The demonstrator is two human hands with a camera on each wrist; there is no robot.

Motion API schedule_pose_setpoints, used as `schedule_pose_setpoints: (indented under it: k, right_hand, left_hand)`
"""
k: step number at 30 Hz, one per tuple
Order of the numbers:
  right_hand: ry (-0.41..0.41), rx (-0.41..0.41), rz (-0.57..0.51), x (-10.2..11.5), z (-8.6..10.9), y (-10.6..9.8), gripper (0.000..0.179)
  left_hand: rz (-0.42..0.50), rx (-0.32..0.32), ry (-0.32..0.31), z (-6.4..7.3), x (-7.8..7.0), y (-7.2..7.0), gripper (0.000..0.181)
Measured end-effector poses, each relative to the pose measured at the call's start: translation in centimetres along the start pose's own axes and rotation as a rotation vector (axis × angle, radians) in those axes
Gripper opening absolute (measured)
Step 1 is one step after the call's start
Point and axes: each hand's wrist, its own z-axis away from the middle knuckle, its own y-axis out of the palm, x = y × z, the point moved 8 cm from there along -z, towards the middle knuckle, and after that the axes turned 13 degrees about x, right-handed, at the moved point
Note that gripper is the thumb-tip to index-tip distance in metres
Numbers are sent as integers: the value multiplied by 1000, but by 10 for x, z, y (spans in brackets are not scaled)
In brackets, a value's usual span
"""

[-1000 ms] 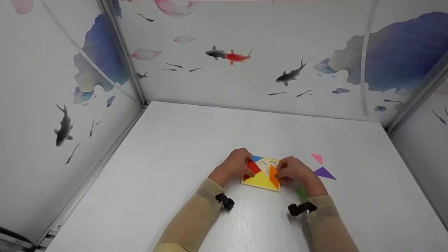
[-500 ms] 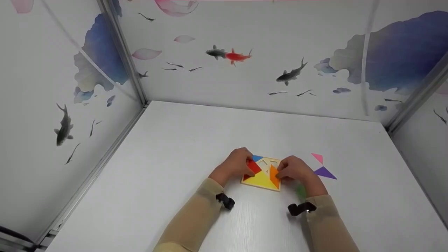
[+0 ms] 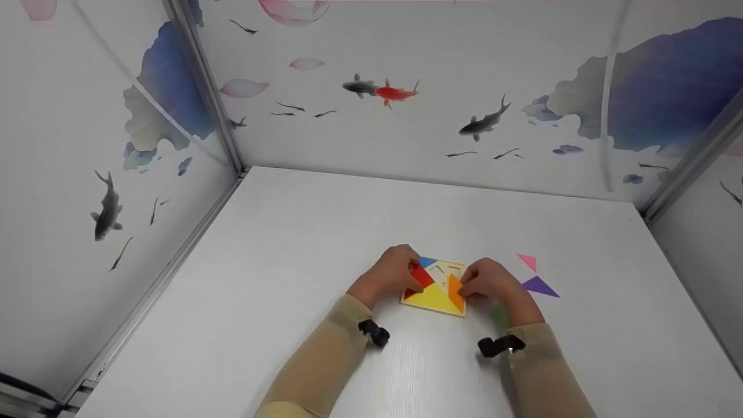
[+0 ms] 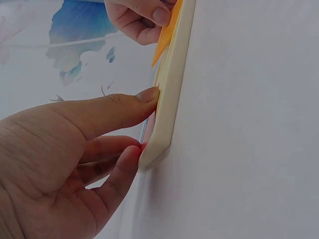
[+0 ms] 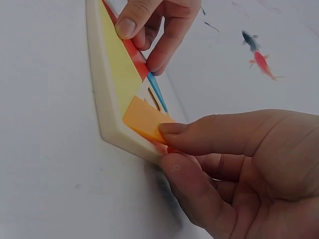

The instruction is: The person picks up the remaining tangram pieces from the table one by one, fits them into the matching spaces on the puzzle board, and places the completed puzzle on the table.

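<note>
A square wooden tangram board [image 3: 430, 312] lies on the table, holding a yellow triangle [image 3: 432, 299], a red piece [image 3: 424, 277] and a blue piece [image 3: 428, 262]. My left hand [image 3: 393, 271] is over the board's left side, thumb and fingertips gripping the red piece; its palm side hides part of that piece. With thumb and finger, my right hand [image 3: 490, 283] pinches an orange parallelogram [image 5: 144, 119] above the right part of the board. The orange piece sits tilted, one end over the board's rim in the right wrist view. Bare recesses show toward the far right corner.
To the right of the board, a pink triangle [image 3: 527, 262] and a purple triangle [image 3: 541, 287] lie on the white table [image 3: 325, 232]. A green piece [image 3: 500, 318] is partly hidden by the right wrist. Printed panels stand around the table.
</note>
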Motion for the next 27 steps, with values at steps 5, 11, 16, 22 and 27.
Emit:
schedule_pose_setpoints:
  k: [5,11,16,22,27]
  right_hand:
    - [-5,1,-8,0,0,0,17]
    - [-2,0,-11,-1,-1,0,18]
    - [7,-2,-21,-3,0,-1,20]
    - [14,-2,-35,-4,1,-2,22]
    - [4,-4,-30,-4,-1,-2,21]
  left_hand:
    - [0,3,-1,-1,0,0,53]
    - [4,3,-1,-1,0,0,54]
    - [14,1,-2,-1,0,0,53]
    - [24,0,2,-1,-1,0,53]
    - [21,-8,5,1,-3,-2,50]
